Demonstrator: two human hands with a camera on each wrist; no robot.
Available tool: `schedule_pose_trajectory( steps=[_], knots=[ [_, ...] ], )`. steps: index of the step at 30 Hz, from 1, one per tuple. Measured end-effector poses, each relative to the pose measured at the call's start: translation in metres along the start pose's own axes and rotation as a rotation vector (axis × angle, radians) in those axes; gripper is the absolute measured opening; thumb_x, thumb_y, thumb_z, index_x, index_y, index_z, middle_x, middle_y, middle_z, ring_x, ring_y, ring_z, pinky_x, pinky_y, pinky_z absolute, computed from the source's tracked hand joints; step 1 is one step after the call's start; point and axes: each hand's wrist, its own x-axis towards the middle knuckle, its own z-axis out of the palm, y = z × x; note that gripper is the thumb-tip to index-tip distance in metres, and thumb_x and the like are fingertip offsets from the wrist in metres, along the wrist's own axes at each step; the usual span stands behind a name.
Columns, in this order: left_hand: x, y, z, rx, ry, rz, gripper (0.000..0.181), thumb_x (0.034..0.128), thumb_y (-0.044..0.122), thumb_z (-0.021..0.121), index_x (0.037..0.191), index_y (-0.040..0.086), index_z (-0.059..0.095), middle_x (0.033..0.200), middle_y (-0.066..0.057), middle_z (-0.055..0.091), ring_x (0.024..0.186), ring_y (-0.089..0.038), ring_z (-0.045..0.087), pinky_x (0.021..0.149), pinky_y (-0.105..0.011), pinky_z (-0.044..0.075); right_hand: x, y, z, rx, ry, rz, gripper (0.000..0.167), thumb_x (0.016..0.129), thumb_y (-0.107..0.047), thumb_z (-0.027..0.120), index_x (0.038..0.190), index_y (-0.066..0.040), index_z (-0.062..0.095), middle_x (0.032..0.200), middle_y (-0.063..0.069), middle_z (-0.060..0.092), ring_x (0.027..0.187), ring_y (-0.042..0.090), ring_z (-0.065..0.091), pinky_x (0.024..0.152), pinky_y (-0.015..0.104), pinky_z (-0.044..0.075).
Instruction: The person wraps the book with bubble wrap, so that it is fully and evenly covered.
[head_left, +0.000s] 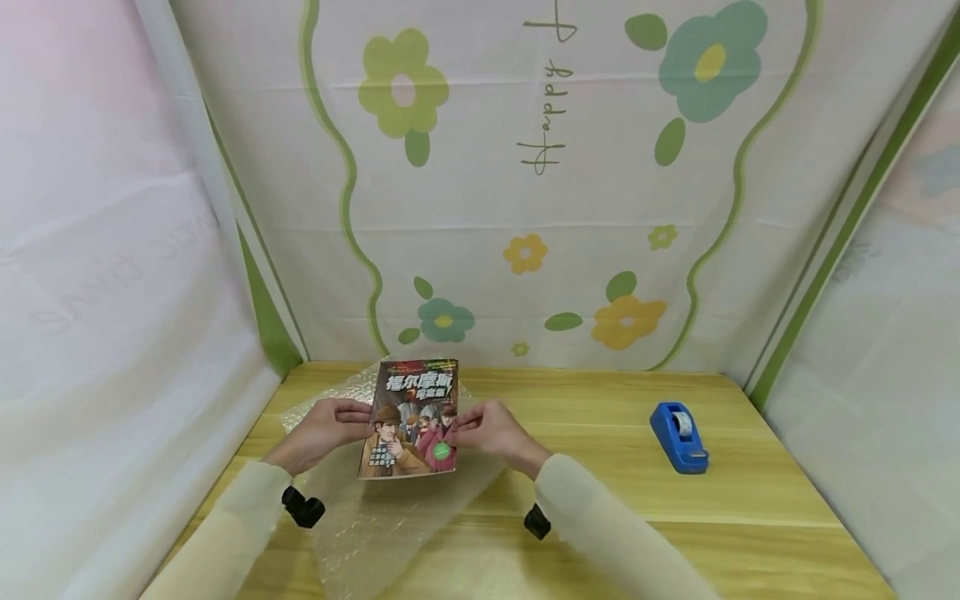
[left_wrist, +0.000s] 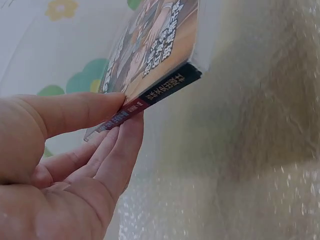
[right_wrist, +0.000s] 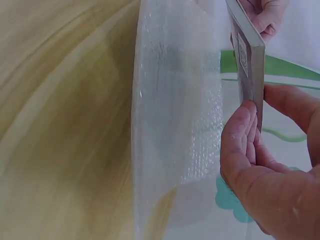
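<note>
A paperback book [head_left: 411,421] with an illustrated cover and large white Chinese characters is held up between both hands. My left hand [head_left: 327,433] pinches its spine side, thumb on the cover and fingers behind, as the left wrist view [left_wrist: 75,145] confirms. On the opposite edge, my right hand [head_left: 495,433] pinches the pages between thumb and fingers; the right wrist view shows the book's edge [right_wrist: 256,75] and part of its back. Below the book lies a sheet of clear bubble wrap [head_left: 375,533], spread at an angle on the wooden table.
A blue tape dispenser [head_left: 680,439] with a roll of tape stands on the right of the wooden table [head_left: 585,483]. White cloth walls [head_left: 465,192] with printed flowers enclose the back and both sides. A small black device [head_left: 303,507] is on each wrist.
</note>
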Motion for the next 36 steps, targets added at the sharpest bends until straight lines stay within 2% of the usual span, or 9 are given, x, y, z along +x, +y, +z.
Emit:
schedule_pose_trajectory(
  steps=[3,8,10,12,17,23,31,36],
  knots=[
    [-0.003,-0.007,-0.006,0.018,0.005,-0.012,0.054,0.0982,0.004,0.073,0.143,-0.017,0.051,0.138,-0.033,0.064,0.117,-0.026,0.072,0.102,-0.044,0.061,0.004,0.002,0.013,0.01,0.018,0.002,0.019,0.09,-0.014,0.083,0.101,0.0,0.08,0.091,0.009,0.08,0.084,0.018,0.075,0.079,0.035,0.064],
    [-0.005,-0.016,-0.012,0.013,0.023,-0.042,0.053,0.0974,0.001,0.072,0.142,-0.018,0.051,0.136,-0.034,0.065,0.112,-0.025,0.074,0.101,-0.043,0.062,0.008,0.01,0.03,0.042,0.032,-0.003,0.017,0.089,-0.011,0.084,0.099,0.002,0.08,0.089,0.01,0.08,0.086,0.028,0.078,0.084,0.045,0.065],
    [-0.005,-0.02,-0.013,0.011,0.03,-0.052,0.053,0.0967,0.0,0.073,0.141,-0.018,0.052,0.134,-0.033,0.066,0.11,-0.023,0.074,0.099,-0.041,0.062,0.008,0.013,0.035,0.053,0.038,-0.001,0.016,0.089,-0.011,0.084,0.098,0.002,0.08,0.088,0.01,0.08,0.085,0.027,0.078,0.081,0.043,0.065],
    [-0.005,-0.024,-0.014,0.009,0.032,-0.057,0.053,0.0957,0.0,0.074,0.141,-0.019,0.052,0.133,-0.033,0.066,0.108,-0.023,0.075,0.098,-0.04,0.063,0.008,0.016,0.039,0.059,0.047,0.003,0.015,0.088,-0.01,0.085,0.096,0.001,0.08,0.086,0.01,0.08,0.081,0.022,0.076,0.076,0.035,0.064],
    [-0.007,-0.033,-0.015,-0.004,0.033,-0.07,0.055,0.0931,-0.004,0.074,0.14,-0.02,0.051,0.13,-0.034,0.067,0.106,-0.022,0.076,0.093,-0.034,0.064,0.009,0.023,0.051,0.059,0.062,-0.002,0.012,0.086,-0.006,0.086,0.092,0.003,0.079,0.084,0.011,0.08,0.074,0.014,0.071,0.065,0.021,0.055],
    [-0.005,-0.047,-0.019,-0.006,0.037,-0.069,0.055,0.0933,-0.006,0.073,0.14,-0.022,0.05,0.13,-0.035,0.067,0.105,-0.022,0.076,0.091,-0.032,0.064,0.01,0.027,0.063,0.057,0.065,0.006,0.013,0.087,-0.004,0.085,0.092,0.004,0.077,0.085,0.013,0.079,0.076,0.025,0.074,0.06,0.021,0.051],
    [0.001,-0.056,-0.016,0.035,0.048,-0.046,0.051,0.0929,-0.006,0.073,0.137,-0.022,0.053,0.127,-0.035,0.068,0.105,-0.025,0.076,0.091,-0.034,0.065,0.01,0.035,0.066,0.057,0.074,0.018,0.014,0.086,-0.005,0.085,0.092,0.001,0.074,0.085,0.007,0.077,0.078,0.022,0.074,0.064,0.025,0.057],
    [0.003,-0.061,-0.013,0.078,0.069,-0.059,0.049,0.093,-0.005,0.074,0.136,-0.02,0.056,0.126,-0.033,0.069,0.105,-0.027,0.075,0.093,-0.039,0.064,0.011,0.04,0.069,0.031,0.082,0.015,0.013,0.086,-0.004,0.085,0.089,0.002,0.073,0.082,0.006,0.077,0.071,0.017,0.07,0.061,0.023,0.056]
  ],
)
